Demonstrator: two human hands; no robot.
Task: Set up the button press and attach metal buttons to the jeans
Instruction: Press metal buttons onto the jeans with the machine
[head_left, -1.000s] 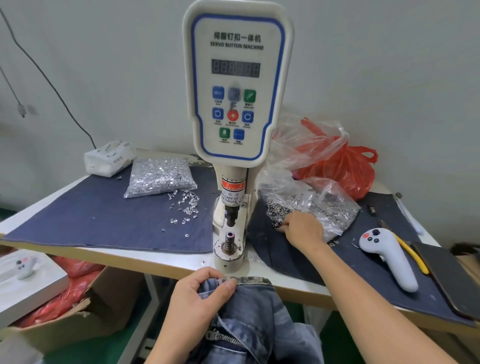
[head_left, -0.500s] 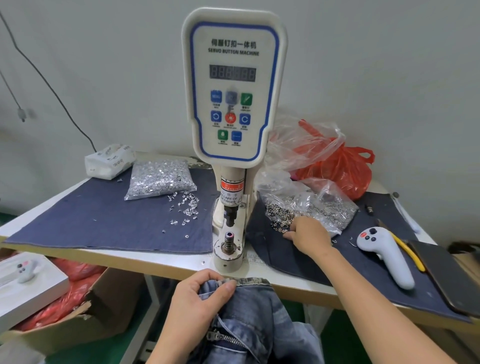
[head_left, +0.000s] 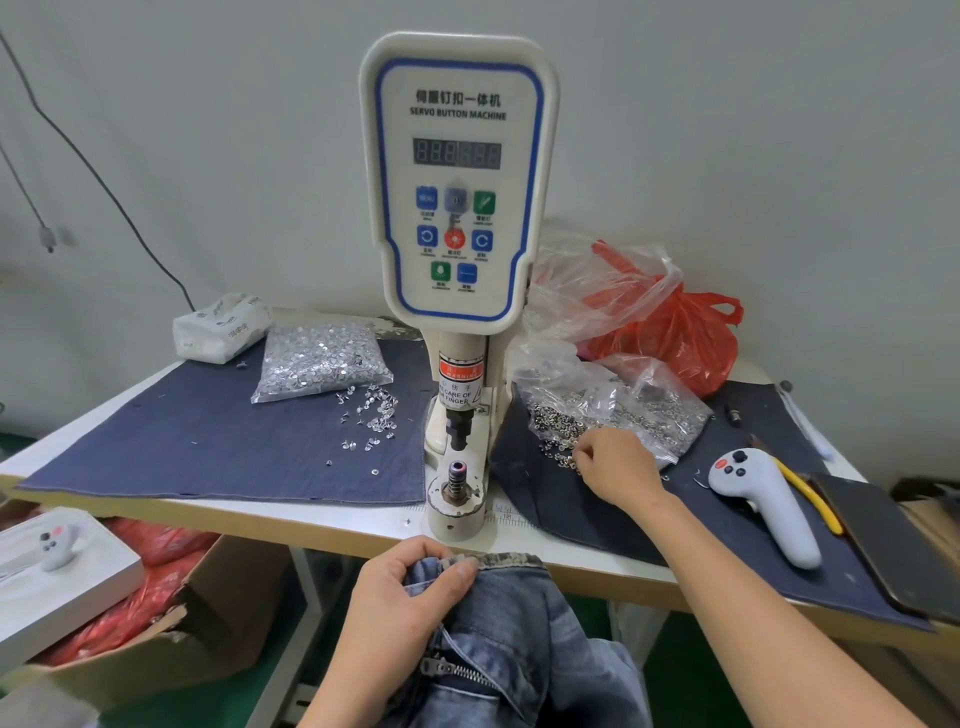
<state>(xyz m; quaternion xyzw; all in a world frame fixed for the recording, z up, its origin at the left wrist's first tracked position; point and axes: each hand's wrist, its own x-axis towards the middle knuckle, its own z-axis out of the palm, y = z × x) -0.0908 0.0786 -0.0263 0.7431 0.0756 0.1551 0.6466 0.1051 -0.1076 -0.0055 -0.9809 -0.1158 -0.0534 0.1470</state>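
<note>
Right hand (head_left: 618, 465) shifted onto loose buttons (head_left: 558, 452) — pinching (unclear), left hand (head_left: 400, 597) gripping jeans (head_left: 519, 639), "SERVO BUTTON MACHINE" (head_left: 457, 113)

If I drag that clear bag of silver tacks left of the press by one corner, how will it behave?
The bag of tacks looks soft and slumped, so it would probably sag rather than slide stiffly. Packed full of metal, likely heavy. Loose tacks lie by its corner, so more may spill.

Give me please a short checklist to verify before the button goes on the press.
1. Left hand holds jeans waistband: ok.
2. Right hand has picked one button from the loose buttons: cannot tell.
3. Lower die free of objects: ok.
4. Jeans under the punch: not ok, they are below the table edge.
5. Fingers away from the die: ok.
</note>
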